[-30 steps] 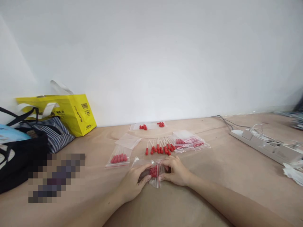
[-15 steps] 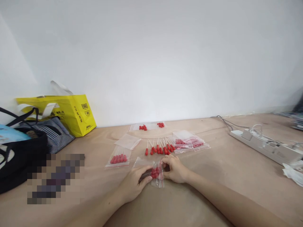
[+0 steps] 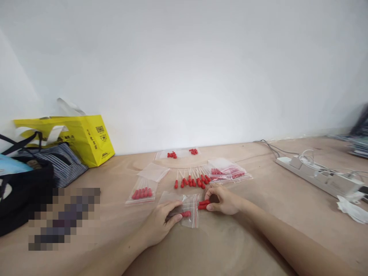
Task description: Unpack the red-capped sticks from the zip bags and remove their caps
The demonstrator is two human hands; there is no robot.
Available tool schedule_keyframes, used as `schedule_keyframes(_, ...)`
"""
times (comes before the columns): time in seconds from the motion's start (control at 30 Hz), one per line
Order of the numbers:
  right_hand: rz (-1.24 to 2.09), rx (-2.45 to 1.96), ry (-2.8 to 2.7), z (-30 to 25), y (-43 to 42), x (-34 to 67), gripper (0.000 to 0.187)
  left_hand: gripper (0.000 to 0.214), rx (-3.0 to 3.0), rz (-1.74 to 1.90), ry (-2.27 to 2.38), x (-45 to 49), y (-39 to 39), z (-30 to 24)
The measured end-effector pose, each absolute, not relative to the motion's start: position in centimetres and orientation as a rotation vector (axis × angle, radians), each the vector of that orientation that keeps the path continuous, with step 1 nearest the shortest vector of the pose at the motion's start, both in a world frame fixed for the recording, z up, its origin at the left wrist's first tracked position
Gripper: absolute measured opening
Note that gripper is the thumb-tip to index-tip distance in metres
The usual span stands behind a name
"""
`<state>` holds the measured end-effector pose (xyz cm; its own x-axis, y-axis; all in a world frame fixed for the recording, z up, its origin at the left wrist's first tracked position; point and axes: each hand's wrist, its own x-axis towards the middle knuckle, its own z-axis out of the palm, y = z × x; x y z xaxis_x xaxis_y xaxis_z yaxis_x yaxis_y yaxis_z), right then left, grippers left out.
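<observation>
A: What lies closest to the near edge of the light brown tabletop point(image 3: 186, 253)?
B: One flat, clear plastic zip bag with a red-lined mouth point(image 3: 189, 222), about midway along that edge. The left hand point(image 3: 161, 221) pinches its body between thumb and fingers. Inside shows one bulb-ended red head point(image 3: 186, 214); more may be hidden.
A: The right hand point(image 3: 225, 200)?
B: Grasping two red-headed sticks point(image 3: 202, 207), their heads outside the mouth.
A: What might go wrong?
B: I'd say the heads could snag if the thin mouth folds, or the bag could slide if the left hand's hold slackens.
A: Farther off?
B: Roughly ten pale sticks with red heads point(image 3: 190, 183) fanned mid-table; toward the left edge, one clear bag of five red heads point(image 3: 140, 200); rightward, overlapping clear bags point(image 3: 220, 164), too layered to count. Along the far edge, two heaps of small red pieces point(image 3: 172, 155), number unclear.
</observation>
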<state>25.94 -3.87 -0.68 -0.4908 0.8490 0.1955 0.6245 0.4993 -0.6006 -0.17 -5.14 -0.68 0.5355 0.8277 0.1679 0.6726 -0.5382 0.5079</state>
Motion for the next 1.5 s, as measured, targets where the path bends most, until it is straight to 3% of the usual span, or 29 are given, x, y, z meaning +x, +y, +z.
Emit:
schedule_keyframes(0.1, 0.735, -1.201, -2.261, -0.3, -3.8, 27.2, 0.022, 0.033, 2.396, 0.562, 1.23, -0.3, -5.1, -0.5)
schedule_keyframes(0.23, 0.862, -1.142, -2.183, -0.6, -3.9, 26.9, 0.042, 0.032, 2.399, 0.565, 1.224, -0.3, -5.1, -0.4)
schedule_keyframes(0.4, 0.959, -1.061, -2.16, -0.8, -3.9, 26.3, 0.025, 0.032, 2.399, 0.58, 1.213, -0.3, -5.1, -0.7)
schedule_keyframes(0.8, 1.152, -1.026, -1.789, 0.5, -1.9, 31.5, 0.017, 0.031, 2.4, 0.597, 1.229, -0.8, -5.0, -0.6)
schedule_keyframes(1.1, 0.677, -1.044, -1.44, 0.6, -1.0, 28.5, 0.022, 0.032, 2.41, 0.607, 1.214, -1.0, -4.7, -1.1)
schedule_keyframes(1.27, 0.219, -1.111, -1.556, 0.0, 0.6, 23.4, 0.008, 0.03, 2.431, 0.605, 1.213, -0.9, -4.8, -1.0)
schedule_keyframes(1.5, 0.046, -1.269, -1.789, -1.4, 2.3, 20.9, 0.007, 0.03, 2.451, 0.556, 1.217, -0.8, -5.2, -0.6)
